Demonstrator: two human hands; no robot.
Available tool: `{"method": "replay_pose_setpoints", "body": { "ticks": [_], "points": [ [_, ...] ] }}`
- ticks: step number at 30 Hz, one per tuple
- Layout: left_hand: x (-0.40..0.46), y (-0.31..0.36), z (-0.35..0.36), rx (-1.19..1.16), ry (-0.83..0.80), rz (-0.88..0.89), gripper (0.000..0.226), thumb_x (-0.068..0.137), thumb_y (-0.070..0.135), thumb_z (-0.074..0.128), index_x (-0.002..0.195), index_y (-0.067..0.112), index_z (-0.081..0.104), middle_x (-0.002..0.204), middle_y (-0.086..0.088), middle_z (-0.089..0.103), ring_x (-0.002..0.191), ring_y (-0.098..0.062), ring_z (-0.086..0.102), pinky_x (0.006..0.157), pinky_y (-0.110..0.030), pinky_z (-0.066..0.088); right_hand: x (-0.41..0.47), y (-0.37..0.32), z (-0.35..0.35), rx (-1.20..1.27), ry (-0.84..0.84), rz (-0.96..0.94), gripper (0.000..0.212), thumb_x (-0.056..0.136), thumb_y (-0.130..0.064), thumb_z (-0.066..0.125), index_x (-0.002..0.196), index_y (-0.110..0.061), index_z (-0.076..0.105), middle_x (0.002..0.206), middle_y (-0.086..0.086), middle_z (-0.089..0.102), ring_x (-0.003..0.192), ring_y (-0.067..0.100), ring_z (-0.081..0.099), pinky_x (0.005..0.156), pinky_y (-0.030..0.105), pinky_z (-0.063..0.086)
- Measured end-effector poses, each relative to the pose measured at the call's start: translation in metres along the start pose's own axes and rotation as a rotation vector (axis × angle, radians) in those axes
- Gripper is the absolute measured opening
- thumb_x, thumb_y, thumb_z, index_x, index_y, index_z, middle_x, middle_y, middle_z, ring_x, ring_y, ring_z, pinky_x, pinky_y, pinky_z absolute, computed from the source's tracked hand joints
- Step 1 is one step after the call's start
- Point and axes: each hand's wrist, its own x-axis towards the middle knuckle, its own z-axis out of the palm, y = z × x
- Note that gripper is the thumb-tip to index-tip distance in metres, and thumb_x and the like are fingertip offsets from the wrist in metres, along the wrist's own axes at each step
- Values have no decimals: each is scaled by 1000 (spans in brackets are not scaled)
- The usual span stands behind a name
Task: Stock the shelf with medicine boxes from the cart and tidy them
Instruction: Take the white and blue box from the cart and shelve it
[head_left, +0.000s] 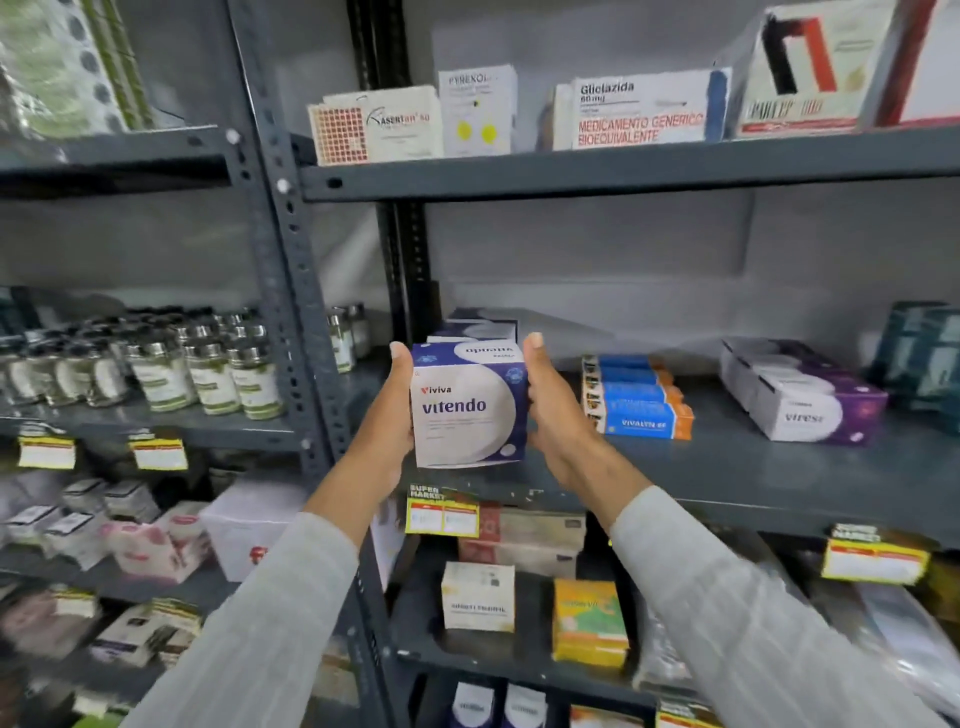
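A white and purple Vitendo box (467, 410) is held upright between both hands at the front left of the middle grey shelf (727, 467). My left hand (392, 415) presses its left side and my right hand (553, 410) presses its right side. Its lower edge is level with the shelf's front lip; whether it touches the shelf I cannot tell. Behind it stands another box of the same kind (480, 325), mostly hidden. Both arms wear light grey sleeves. The cart is out of view.
On the same shelf lie blue and orange boxes (639, 400) and white and purple boxes (810, 400). The upper shelf holds a Gliclazida box (639, 111) and others. Small bottles (208, 364) fill the left rack. A perforated upright post (291, 270) stands left of my hands.
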Motion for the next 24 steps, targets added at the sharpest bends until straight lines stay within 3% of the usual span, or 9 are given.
{"method": "replay_pose_setpoints", "body": {
  "ticks": [2,8,13,15,17,19,21,23,24],
  "points": [
    [18,-7,-3,-30,21,-8,66,90,88,22,94,55,79,100,14,82,87,-2,78,79,-33,54,16,5,5,-10,4,7,60,92,-80,37,99,-35,76,96,-8,83,85,11,81,65,27,60],
    [49,-29,2,-124,26,-49,64,94,83,18,88,59,77,96,15,82,84,-4,78,71,-31,58,45,25,7,78,-21,15,56,95,-76,36,84,-45,82,91,-7,84,80,13,81,55,24,61],
    [46,-36,8,-129,108,-56,58,100,74,28,88,48,80,91,11,83,78,-7,79,52,-21,58,47,35,2,1,46,-20,51,99,-70,38,119,-35,69,104,-13,82,93,8,79,78,27,59],
    [39,-34,13,-121,245,-2,54,103,66,34,94,36,77,90,8,83,83,-12,80,59,-25,60,41,39,-6,-42,90,-79,52,101,-64,43,134,-29,61,118,-9,77,98,3,76,79,22,60],
    [29,-37,20,-101,452,95,37,104,52,44,89,33,72,93,6,80,99,-28,76,79,-39,60,24,40,-21,-74,163,-197,50,102,-56,51,142,-27,55,114,-29,68,93,-22,66,66,4,53],
    [12,-43,32,-121,544,220,22,101,36,54,91,41,73,91,13,78,102,-26,74,75,-33,57,-3,44,-47,-132,238,-324,50,100,-56,56,143,-30,56,113,-44,62,104,-28,58,71,1,51],
    [-13,-53,54,-126,501,311,22,99,31,60,116,37,74,108,12,79,106,-10,74,78,-20,57,-35,52,-82,-146,291,-409,44,97,-58,57,133,-34,65,126,-28,68,120,-6,63,92,20,57],
    [-40,-66,86,-100,452,386,30,98,31,64,126,28,72,122,10,76,116,-6,70,93,-26,56,-72,66,-124,-185,344,-471,35,98,-57,58,123,-36,71,124,-10,74,119,12,69,98,42,57],
    [-52,-75,105,-90,432,415,31,98,31,64,126,25,72,124,8,76,118,-8,69,97,-29,55,-92,73,-147,-224,381,-489,29,99,-53,59,119,-37,73,120,-8,76,116,15,71,97,46,58]
  ]
}}
